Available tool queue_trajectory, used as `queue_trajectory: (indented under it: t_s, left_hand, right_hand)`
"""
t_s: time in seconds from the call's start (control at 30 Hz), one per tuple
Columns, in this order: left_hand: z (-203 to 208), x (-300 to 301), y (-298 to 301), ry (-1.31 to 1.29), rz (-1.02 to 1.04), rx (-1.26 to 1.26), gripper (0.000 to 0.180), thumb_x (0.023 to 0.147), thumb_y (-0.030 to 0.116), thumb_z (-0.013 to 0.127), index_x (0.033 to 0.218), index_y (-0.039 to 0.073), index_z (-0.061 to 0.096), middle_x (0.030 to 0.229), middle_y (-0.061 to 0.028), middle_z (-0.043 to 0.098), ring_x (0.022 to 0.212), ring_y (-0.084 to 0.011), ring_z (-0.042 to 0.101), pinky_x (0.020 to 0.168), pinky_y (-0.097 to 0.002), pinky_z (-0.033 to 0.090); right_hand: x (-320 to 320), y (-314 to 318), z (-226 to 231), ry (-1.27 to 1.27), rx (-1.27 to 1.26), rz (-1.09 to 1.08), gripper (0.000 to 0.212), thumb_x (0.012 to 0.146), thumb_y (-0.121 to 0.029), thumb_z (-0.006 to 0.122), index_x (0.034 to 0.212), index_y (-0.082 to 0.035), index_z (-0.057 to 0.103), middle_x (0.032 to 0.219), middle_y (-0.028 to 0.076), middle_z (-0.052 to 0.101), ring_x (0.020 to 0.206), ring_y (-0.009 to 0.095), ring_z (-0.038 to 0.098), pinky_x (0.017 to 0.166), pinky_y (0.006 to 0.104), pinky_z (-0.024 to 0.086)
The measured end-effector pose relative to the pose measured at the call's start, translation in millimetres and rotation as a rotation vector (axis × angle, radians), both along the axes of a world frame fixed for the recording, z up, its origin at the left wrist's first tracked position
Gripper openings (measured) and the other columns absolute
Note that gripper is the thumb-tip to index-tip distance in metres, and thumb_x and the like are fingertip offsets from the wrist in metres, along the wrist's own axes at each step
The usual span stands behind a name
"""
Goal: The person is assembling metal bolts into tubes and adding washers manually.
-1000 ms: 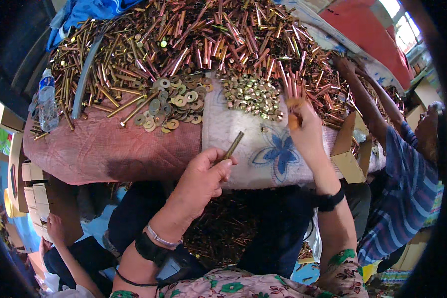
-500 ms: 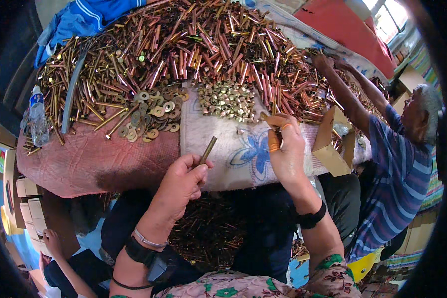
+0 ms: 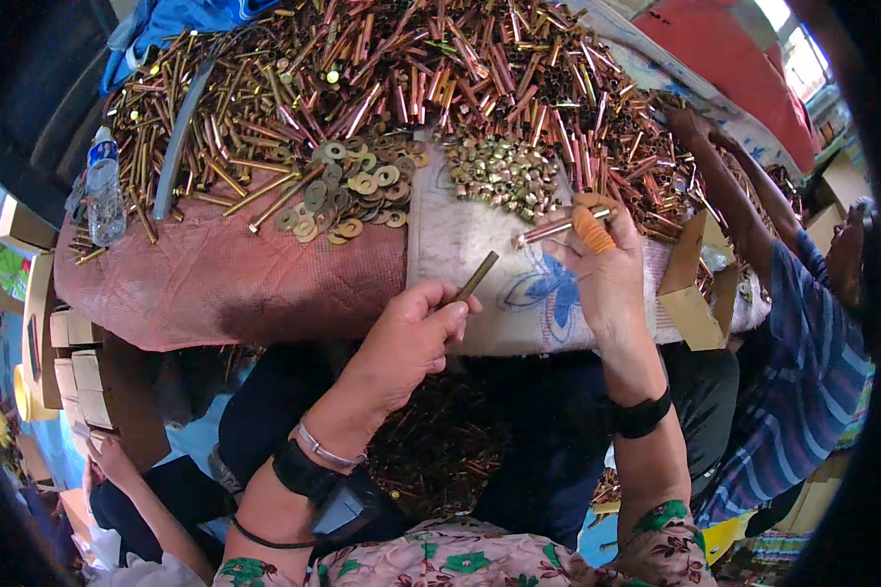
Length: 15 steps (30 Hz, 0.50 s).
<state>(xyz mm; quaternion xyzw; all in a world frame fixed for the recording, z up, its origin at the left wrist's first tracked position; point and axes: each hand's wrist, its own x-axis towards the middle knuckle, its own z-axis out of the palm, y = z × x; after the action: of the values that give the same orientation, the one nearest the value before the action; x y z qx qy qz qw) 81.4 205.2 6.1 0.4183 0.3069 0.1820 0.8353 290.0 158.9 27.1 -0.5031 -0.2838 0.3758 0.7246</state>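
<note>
My left hand (image 3: pixel 416 333) is closed round a dull brass-coloured bolt (image 3: pixel 480 273), whose shank points up and away; its lower end is hidden in the fingers. To the right, my right hand (image 3: pixel 602 259) wears orange finger covers and grips a shiny coppery metal sleeve (image 3: pixel 550 231). The sleeve lies nearly level, and its left end looks pale and silvery. Just beyond that hand is a heap of small cone-shaped nuts (image 3: pixel 504 176) on a white cloth (image 3: pixel 460 303) with a blue flower. Flat washers (image 3: pixel 362 186) are piled left of the nuts.
A large heap of coppery sleeves (image 3: pixel 440 83) covers the far side, with long bolts (image 3: pixel 230 161) at left. A plastic bottle (image 3: pixel 105 191) and a grey strip (image 3: pixel 178 142) stand there. At right, a person (image 3: pixel 793 372) reaches into the heap beside an open carton (image 3: pixel 700 284).
My right hand has come back from the heap's edge and now shows a coppery sleeve in its fingers. My left hand still holds the bolt. The whole view has shifted.
</note>
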Motion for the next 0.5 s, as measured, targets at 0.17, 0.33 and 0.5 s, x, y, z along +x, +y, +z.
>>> queue_trajectory:
  t_s: [0.17,0.33,0.5]
  left_hand:
    - [-1,1,-2,0.050,-0.026,0.117,0.015,0.089,0.014,0.048,0.099,0.006,0.054,0.068,0.0044,0.045,0.047,-0.0003,0.030,0.041,-0.0146,0.024]
    - [0,1,-3,0.084,-0.037,0.219,0.014,0.088,0.015,0.048,0.098,0.006,0.055,0.067,0.0048,0.044,0.049,-0.0010,0.032,0.042,-0.0154,0.026]
    - [2,0,-3,0.089,-0.047,0.225,0.015,0.088,0.015,0.048,0.098,0.006,0.055,0.066,0.0055,0.043,0.052,-0.0014,0.034,0.043,-0.0155,0.028]
  right_hand:
    - [-12,4,1,0.073,-0.008,0.121,0.016,0.088,-0.008,0.050,0.103,-0.002,0.049,0.089,0.012,0.059,0.080,0.025,0.063,0.068,0.0348,0.055]
    - [-19,5,0,0.061,-0.143,0.252,0.013,0.089,-0.009,0.050,0.101,-0.003,0.049,0.087,0.010,0.059,0.077,0.024,0.064,0.064,0.0329,0.056]
    - [-9,2,-4,0.111,-0.067,0.145,0.013,0.089,-0.009,0.050,0.100,-0.002,0.049,0.087,0.011,0.059,0.076,0.024,0.064,0.065,0.0335,0.056]
